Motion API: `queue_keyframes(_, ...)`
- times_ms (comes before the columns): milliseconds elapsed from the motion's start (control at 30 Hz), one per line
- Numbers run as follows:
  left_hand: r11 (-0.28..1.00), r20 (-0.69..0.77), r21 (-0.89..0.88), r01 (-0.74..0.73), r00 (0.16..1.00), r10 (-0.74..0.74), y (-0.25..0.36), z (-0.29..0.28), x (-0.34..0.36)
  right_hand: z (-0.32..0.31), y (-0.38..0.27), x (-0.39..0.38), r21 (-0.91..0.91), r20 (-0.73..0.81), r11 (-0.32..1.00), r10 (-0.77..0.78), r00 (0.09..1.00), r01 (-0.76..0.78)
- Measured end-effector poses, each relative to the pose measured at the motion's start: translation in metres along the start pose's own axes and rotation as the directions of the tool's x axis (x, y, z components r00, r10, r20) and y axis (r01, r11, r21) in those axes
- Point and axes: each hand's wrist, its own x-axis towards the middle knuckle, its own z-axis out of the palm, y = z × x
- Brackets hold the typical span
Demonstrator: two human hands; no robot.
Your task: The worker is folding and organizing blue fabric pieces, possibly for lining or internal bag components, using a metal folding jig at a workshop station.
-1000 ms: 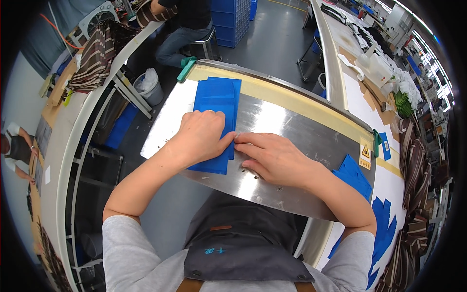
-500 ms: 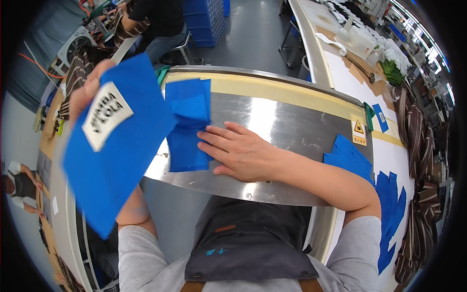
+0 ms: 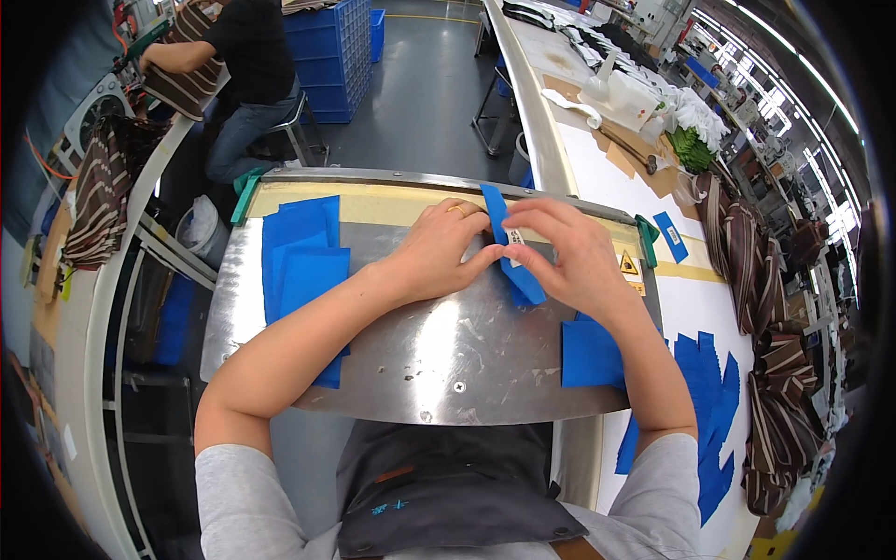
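Note:
On a metal plate (image 3: 411, 359), a blue fabric piece (image 3: 499, 210) with a white printed patch stands folded and tilted between my hands. My left hand (image 3: 439, 250) closes on its left side, thumb and fingertips at the cloth. From the right, my right hand (image 3: 579, 257) pinches the piece near the patch with thumb and fingers. Overlapping blue fabric pieces (image 3: 313, 278) lie at the plate's left, partly under my left forearm. Another blue piece (image 3: 590, 357) lies at the plate's right, partly covered by my right forearm.
Green clamps (image 3: 245, 196) sit at the plate's far corners. To the right, a white table (image 3: 611, 434) carries blue cut pieces (image 3: 705, 401) and striped brown fabric (image 3: 784, 392). A person (image 3: 252, 65) sits far left near blue crates (image 3: 327, 61).
My left hand has brought the raised, patched blue piece down to the plate's right half. My right hand has left the flat pieces and grips it too. The view has shifted.

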Motion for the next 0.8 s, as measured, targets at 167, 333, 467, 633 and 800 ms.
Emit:
queue_keyframes(167,0.983,0.057,-0.167,0.078,0.996,-0.069,0.009,0.007,0.004,0.012,0.018,-0.003,0.414,0.230,0.760,0.445,0.865,-0.501)
queue_keyframes(333,0.983,-0.172,0.108,-0.146,0.972,0.163,0.031,-0.013,0.005,0.023,0.012,-0.001,0.937,0.275,0.056,0.489,0.828,-0.344)
queue_keyframes(467,0.969,0.112,0.246,-0.039,0.994,0.012,0.012,-0.017,-0.002,0.037,0.035,-0.011,0.647,0.214,0.553,0.530,0.821,-0.526)
queue_keyframes(633,0.996,0.136,0.000,0.094,0.986,-0.094,0.008,-0.019,-0.003,0.035,0.029,-0.015,-0.022,-0.070,0.992,0.124,0.990,-0.125)
queue_keyframes(800,0.940,0.007,0.330,0.083,0.996,-0.090,-0.001,-0.007,-0.011,0.039,0.026,-0.019,-0.176,0.101,0.980,0.112,0.989,-0.093)
